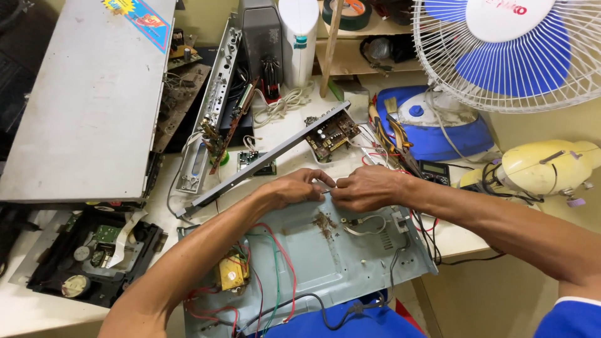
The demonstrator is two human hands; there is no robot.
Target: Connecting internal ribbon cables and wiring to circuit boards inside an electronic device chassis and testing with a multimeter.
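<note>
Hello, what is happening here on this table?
A person has an opened metal chassis in front of them on a crowded workbench. The left hand and right hand meet over its far edge, pinching something small that cannot be made out. Coloured wires and a yellow transformer sit inside.

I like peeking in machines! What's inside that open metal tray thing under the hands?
Inside the metal chassis lie a yellow transformer, red and green wires, a white cable and brown dirt. The left hand, right hand and forearms cover part of it.
</note>
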